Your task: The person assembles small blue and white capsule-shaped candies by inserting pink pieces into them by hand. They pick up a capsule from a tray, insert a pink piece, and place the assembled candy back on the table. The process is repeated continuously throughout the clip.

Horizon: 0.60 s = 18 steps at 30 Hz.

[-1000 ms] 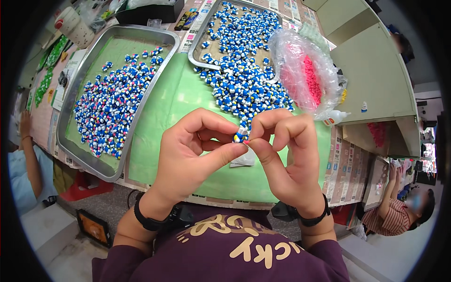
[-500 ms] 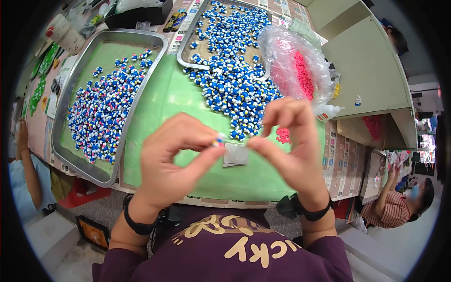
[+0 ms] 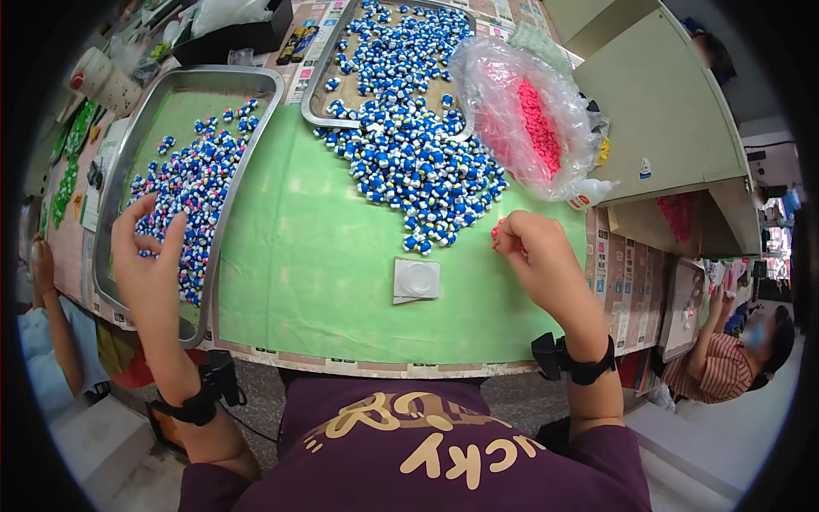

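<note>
My left hand (image 3: 152,264) is over the near part of the left metal tray (image 3: 271,84), its thumb and forefinger apart and nothing seen between them. Below it lie many small blue-and-white figures with pink bits (image 3: 200,175). On the right, my right hand (image 3: 546,264) is at a small heap of pink pieces (image 3: 496,230), which it mostly covers. Its fingers are curled with the tips together; what they pinch is hidden. Between my hands a small whitish square pad (image 3: 417,278) with a round mark lies on the green mat (image 3: 316,290).
Blue-and-white pieces (image 3: 418,171) spill from a far metal tray (image 3: 317,101) onto the mat. A clear plastic bag (image 3: 486,102) of pink pieces and a white squeeze bottle (image 3: 591,192) stand at right, beside a pale cabinet (image 3: 674,111). Other people sit at both sides.
My hands have parted from above the pad. The left went to the left tray and its fingers came apart, the small figure no longer seen there; the right lowered to the pink heap.
</note>
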Each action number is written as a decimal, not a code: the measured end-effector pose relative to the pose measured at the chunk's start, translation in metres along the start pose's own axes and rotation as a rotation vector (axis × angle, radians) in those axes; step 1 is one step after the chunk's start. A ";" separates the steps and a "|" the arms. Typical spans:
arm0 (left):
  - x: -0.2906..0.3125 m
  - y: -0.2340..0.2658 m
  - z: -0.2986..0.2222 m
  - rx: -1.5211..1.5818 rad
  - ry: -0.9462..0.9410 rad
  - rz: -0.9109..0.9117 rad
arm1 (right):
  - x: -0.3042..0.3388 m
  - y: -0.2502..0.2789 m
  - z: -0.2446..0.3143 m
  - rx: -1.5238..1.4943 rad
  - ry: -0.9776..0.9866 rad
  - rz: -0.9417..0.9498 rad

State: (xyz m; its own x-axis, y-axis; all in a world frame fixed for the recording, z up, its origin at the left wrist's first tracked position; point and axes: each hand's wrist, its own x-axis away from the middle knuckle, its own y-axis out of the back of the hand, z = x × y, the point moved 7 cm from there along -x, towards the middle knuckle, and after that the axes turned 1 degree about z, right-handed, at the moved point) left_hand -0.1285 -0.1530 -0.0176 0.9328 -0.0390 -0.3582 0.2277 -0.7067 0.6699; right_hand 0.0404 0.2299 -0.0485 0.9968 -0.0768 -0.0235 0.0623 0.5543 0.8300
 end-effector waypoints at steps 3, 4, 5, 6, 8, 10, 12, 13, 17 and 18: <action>0.009 -0.040 -0.052 0.186 -0.050 0.200 | 0.001 -0.003 0.002 0.128 0.047 -0.037; 0.016 -0.056 -0.075 0.216 -0.074 0.331 | 0.001 -0.004 0.003 0.153 0.059 -0.049; 0.023 -0.070 -0.093 0.268 -0.142 0.424 | 0.001 -0.006 0.003 0.171 0.057 -0.051; 0.031 -0.085 -0.108 0.320 -0.210 0.515 | 0.001 -0.007 0.004 0.191 0.056 -0.054; 0.037 -0.114 -0.123 0.343 -0.249 0.657 | 0.001 -0.009 0.006 0.214 0.058 -0.061; 0.035 -0.140 -0.119 0.281 -0.317 0.658 | 0.001 -0.008 0.010 0.221 0.069 -0.070; 0.038 -0.156 -0.121 0.226 -0.382 0.668 | 0.002 -0.008 0.010 0.225 0.055 -0.068; 0.040 -0.160 -0.123 0.197 -0.407 0.674 | 0.002 -0.008 0.011 0.226 0.049 -0.066; 0.047 -0.171 -0.127 0.100 -0.464 0.665 | 0.004 -0.013 0.006 0.241 0.042 -0.079; 0.047 -0.172 -0.127 0.102 -0.460 0.671 | 0.005 -0.014 0.007 0.240 0.038 -0.069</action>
State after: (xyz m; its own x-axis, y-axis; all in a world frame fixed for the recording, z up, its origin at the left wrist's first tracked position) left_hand -0.0886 0.0565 -0.0666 0.6483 -0.7468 -0.1484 -0.3855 -0.4900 0.7819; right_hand 0.0437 0.2163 -0.0560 0.9921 -0.0742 -0.1015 0.1207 0.3357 0.9342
